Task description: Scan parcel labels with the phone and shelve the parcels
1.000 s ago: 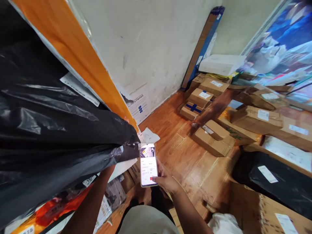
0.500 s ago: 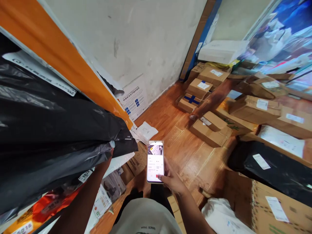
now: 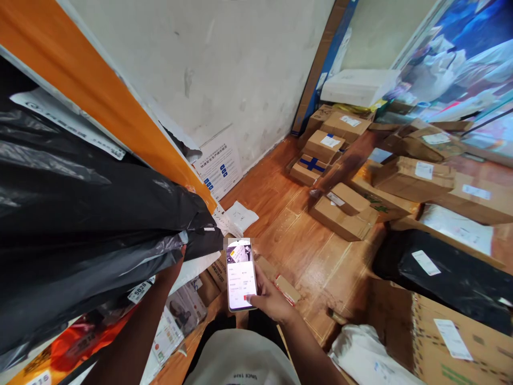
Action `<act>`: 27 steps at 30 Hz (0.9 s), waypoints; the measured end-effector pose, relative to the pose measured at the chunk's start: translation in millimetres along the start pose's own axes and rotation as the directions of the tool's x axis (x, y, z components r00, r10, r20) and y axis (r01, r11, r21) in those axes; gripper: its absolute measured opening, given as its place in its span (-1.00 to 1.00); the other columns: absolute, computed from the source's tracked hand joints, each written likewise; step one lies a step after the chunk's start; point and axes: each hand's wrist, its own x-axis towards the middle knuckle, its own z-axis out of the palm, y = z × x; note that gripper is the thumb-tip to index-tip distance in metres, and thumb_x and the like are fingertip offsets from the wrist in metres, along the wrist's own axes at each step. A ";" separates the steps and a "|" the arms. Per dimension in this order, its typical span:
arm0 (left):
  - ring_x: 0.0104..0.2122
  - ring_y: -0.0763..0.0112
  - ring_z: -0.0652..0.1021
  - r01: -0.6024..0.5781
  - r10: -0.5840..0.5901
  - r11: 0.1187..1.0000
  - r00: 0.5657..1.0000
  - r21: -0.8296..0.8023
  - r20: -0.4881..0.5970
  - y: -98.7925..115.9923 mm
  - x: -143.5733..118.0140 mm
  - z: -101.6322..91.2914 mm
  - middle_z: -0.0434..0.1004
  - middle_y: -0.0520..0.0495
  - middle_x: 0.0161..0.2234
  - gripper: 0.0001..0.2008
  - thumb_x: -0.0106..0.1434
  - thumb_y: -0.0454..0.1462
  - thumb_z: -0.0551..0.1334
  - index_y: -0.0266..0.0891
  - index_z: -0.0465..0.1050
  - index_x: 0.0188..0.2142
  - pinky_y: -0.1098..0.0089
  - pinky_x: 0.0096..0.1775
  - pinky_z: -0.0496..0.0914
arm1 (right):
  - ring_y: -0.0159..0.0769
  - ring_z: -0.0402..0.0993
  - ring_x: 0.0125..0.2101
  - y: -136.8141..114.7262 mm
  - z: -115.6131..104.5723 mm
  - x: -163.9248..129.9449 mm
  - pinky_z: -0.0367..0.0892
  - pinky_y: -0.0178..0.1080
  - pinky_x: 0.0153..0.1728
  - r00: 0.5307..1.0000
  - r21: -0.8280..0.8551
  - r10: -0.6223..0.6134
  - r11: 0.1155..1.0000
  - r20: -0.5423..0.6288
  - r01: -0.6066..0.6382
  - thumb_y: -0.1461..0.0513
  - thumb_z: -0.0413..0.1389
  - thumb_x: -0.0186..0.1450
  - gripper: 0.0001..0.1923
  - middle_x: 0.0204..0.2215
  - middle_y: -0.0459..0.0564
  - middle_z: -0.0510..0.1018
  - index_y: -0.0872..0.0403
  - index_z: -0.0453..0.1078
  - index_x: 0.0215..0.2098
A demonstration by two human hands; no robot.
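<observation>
Bright, even daylight fills the room, with soft sheen on the black plastic bags and the wooden floor. The wide lens bends the edges strongly. The phone screen glows, its text too small to read.
</observation>
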 end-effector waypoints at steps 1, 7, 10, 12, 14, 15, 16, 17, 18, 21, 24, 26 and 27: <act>-0.32 0.11 0.52 0.001 -0.001 1.000 1.000 0.013 0.001 -0.7 -0.1 0.3 0.40 -0.09 -0.60 -0.64 0.21 0.03 0.07 -0.15 0.31 -0.54 0.20 -0.13 0.33 | -0.04 0.45 -0.03 1.0 0.7 -0.2 0.37 0.00 -0.09 1.000 0.000 0.004 1.000 0.002 -0.004 0.33 0.26 0.00 -0.18 0.01 -0.02 0.52 -0.14 0.12 0.19; -0.38 0.14 0.52 -0.004 0.004 1.000 1.000 0.030 0.007 -1.1 -1.6 1.9 0.41 -0.09 -0.60 -0.64 0.22 0.01 0.07 -0.14 0.31 -0.55 0.20 -0.13 0.34 | -0.11 0.50 -0.11 6.9 5.1 -1.1 0.40 -0.06 -0.15 1.000 0.016 0.011 1.000 -0.001 -0.011 0.36 0.23 -0.01 -0.18 0.01 -0.06 0.52 -0.16 0.12 0.18; -0.36 0.14 0.53 -0.002 0.001 1.000 1.000 0.011 0.017 -1.3 -2.6 1.6 0.44 -0.10 -0.57 -0.64 0.22 0.02 0.07 -0.14 0.31 -0.54 0.21 -0.12 0.35 | -0.13 0.50 -0.10 5.6 6.6 -1.7 0.40 -0.13 -0.19 1.000 0.028 0.021 0.999 0.003 -0.021 0.38 0.23 -0.02 -0.18 0.00 -0.07 0.53 -0.15 0.14 0.17; -0.34 0.15 0.53 0.004 -0.004 1.000 1.000 -0.010 0.030 -2.6 -1.3 0.2 0.47 -0.11 -0.54 -0.64 0.21 0.04 0.08 -0.14 0.32 -0.52 0.22 -0.11 0.35 | -0.13 0.50 -0.09 4.0 7.6 -2.4 0.39 -0.15 -0.20 0.999 0.044 0.034 0.998 0.003 -0.034 0.41 0.23 -0.04 -0.17 0.00 -0.08 0.54 -0.14 0.16 0.16; -0.30 0.15 0.53 0.013 -0.012 0.999 0.999 -0.038 0.043 -3.8 1.0 -2.9 0.50 -0.10 -0.48 -0.65 0.18 0.06 0.11 -0.14 0.34 -0.48 0.22 -0.08 0.35 | -0.10 0.49 -0.08 3.1 8.9 -3.5 0.39 -0.12 -0.18 0.999 0.073 0.045 0.996 -0.002 -0.045 0.40 0.24 -0.07 -0.17 -0.02 -0.08 0.55 -0.13 0.18 0.15; -0.28 0.14 0.53 0.019 -0.017 0.998 0.999 -0.055 0.048 -3.4 1.4 -4.9 0.52 -0.10 -0.44 -0.66 0.15 0.08 0.13 -0.13 0.35 -0.45 0.21 -0.07 0.35 | -0.09 0.49 -0.07 2.9 9.7 -4.5 0.39 -0.10 -0.16 0.999 0.093 0.047 0.995 -0.011 -0.045 0.39 0.24 -0.09 -0.16 -0.03 -0.07 0.55 -0.12 0.19 0.15; -0.24 0.12 0.52 0.028 -0.024 0.997 0.999 -0.073 0.049 -1.9 0.2 -7.2 0.53 -0.12 -0.39 -0.65 0.13 0.09 0.15 -0.12 0.36 -0.41 0.19 -0.05 0.35 | -0.07 0.48 -0.06 2.9 10.5 -5.8 0.38 -0.08 -0.13 0.999 0.114 0.046 0.993 -0.023 -0.043 0.38 0.24 -0.10 -0.16 -0.03 -0.07 0.56 -0.12 0.19 0.14; -0.19 0.09 0.51 0.041 -0.038 0.995 0.998 -0.091 0.044 1.3 -3.4 -9.2 0.54 -0.14 -0.33 -0.65 0.11 0.09 0.16 -0.12 0.36 -0.37 0.16 -0.03 0.34 | -0.06 0.48 -0.06 2.7 11.1 -7.5 0.38 -0.06 -0.11 0.998 0.134 0.045 0.990 -0.037 -0.039 0.37 0.24 -0.11 -0.16 -0.03 -0.07 0.56 -0.13 0.19 0.14; -0.13 0.04 0.49 0.063 -0.059 0.992 0.998 -0.107 0.033 6.4 -10.2 -10.6 0.53 -0.19 -0.27 -0.64 0.12 0.08 0.16 -0.13 0.36 -0.33 0.11 0.01 0.31 | -0.06 0.48 -0.06 2.4 11.5 -9.7 0.37 -0.04 -0.10 0.998 0.153 0.044 0.988 -0.052 -0.035 0.35 0.24 -0.11 -0.16 -0.04 -0.07 0.56 -0.13 0.19 0.15; 0.04 -0.14 0.37 0.169 -0.173 0.972 0.985 -0.162 -0.012 31.4 -52.0 -7.5 0.46 -0.38 -0.13 -0.66 0.18 -0.01 0.14 -0.23 0.34 -0.23 -0.12 0.11 0.14 | -0.03 0.49 -0.08 -0.9 10.2 -19.4 0.38 -0.01 -0.10 0.995 0.197 0.046 0.980 -0.088 -0.028 0.31 0.19 -0.09 -0.19 -0.06 -0.04 0.58 -0.12 0.20 0.15; -0.07 -0.06 0.45 0.259 -0.231 0.921 0.964 -0.290 0.130 57.1 -106.7 9.8 0.47 -0.28 -0.20 -0.68 0.07 -0.02 0.25 -0.18 0.41 -0.29 -0.04 0.02 0.31 | 0.00 0.51 -0.10 -7.2 5.2 -32.0 0.39 0.02 -0.13 0.990 0.216 0.037 0.976 -0.134 -0.007 0.26 0.17 -0.06 -0.24 -0.10 0.00 0.60 -0.09 0.22 0.15; -0.20 0.12 0.52 0.375 -0.295 0.855 0.920 -0.358 0.258 64.4 -129.2 24.9 0.49 -0.15 -0.27 -0.67 0.09 -0.02 0.27 -0.20 0.43 -0.26 0.07 -0.13 0.42 | 0.00 0.51 -0.10 -12.2 1.6 -40.4 0.39 0.00 -0.13 0.984 0.216 0.020 0.976 -0.177 0.019 0.24 0.17 -0.04 -0.24 -0.11 0.00 0.61 -0.09 0.21 0.16; -0.26 0.22 0.52 0.440 -0.338 0.813 0.890 -0.382 0.307 64.2 -132.9 31.8 0.49 -0.10 -0.29 -0.67 0.14 -0.02 0.26 -0.22 0.42 -0.24 0.13 -0.18 0.44 | -0.01 0.51 -0.11 -14.8 0.2 -44.2 0.39 -0.01 -0.14 0.980 0.213 0.012 0.977 -0.197 0.031 0.24 0.18 -0.04 -0.23 -0.12 0.00 0.61 -0.09 0.20 0.17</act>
